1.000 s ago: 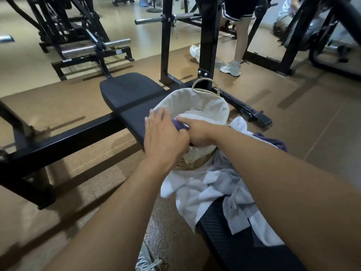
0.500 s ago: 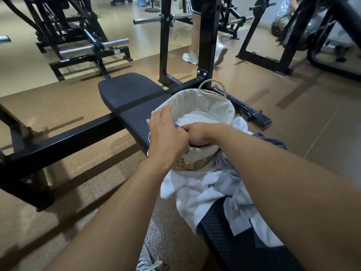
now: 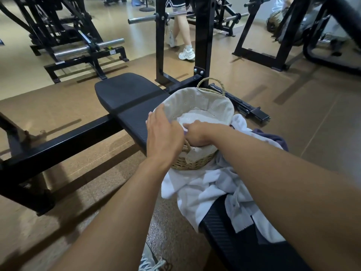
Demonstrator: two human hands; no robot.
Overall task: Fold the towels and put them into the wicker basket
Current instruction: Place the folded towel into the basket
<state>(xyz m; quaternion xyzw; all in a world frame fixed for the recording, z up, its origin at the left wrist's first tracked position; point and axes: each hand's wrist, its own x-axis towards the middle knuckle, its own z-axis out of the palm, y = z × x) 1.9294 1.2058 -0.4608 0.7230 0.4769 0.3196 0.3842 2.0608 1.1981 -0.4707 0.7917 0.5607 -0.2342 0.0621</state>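
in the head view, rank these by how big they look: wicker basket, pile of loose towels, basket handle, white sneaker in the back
1. Pile of loose towels
2. Wicker basket, close behind; nearness to the camera flatters the pile.
3. Basket handle and white sneaker look alike, so unranked; the sneaker stands much farther off.

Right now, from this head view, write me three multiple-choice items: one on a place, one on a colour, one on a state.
1. Where does the wicker basket stand?
A. on the floor
B. on the black bench
C. on a barbell

2. What colour is most of the towel pile in front of the basket?
A. white
B. red
C. green

3. How do the hands lie?
A. both hang idle
B. left hand flat at the basket's rim, right hand curled inside it
C. both grip a barbell

Answers: 1 B, the basket sits on the padding. 2 A, white folds dominate. 3 B, both hands are at the basket.
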